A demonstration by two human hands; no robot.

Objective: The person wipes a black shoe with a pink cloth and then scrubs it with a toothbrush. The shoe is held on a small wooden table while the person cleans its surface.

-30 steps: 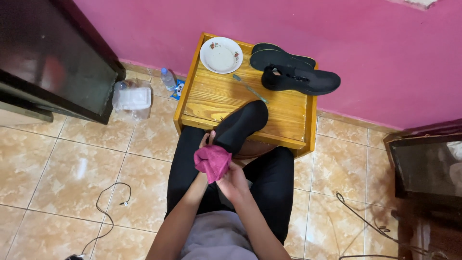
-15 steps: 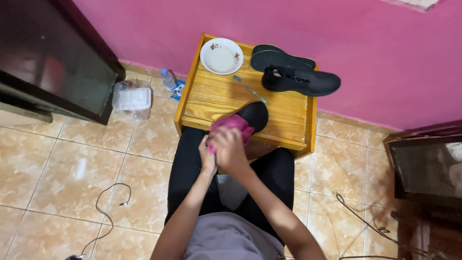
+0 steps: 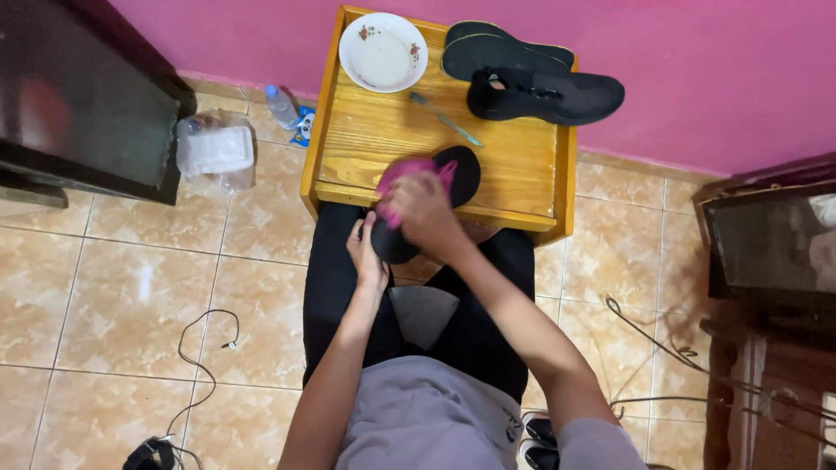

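At the centre of the frame, over the lap, the left hand [image 3: 366, 257] is wrapped around the near end of a black insole [image 3: 453, 174], while the right hand [image 3: 422, 209] presses a pink cloth [image 3: 409, 170] flat against its upper face, fingers closed on the cloth. The insole's far end lies on the front edge of the wooden table [image 3: 383, 139]. Farther back, a toothbrush [image 3: 446, 119] lies mid-table, and a white bowl [image 3: 383, 50], a second insole [image 3: 496, 48] and a black shoe [image 3: 549, 91] sit along the pink wall at the top.
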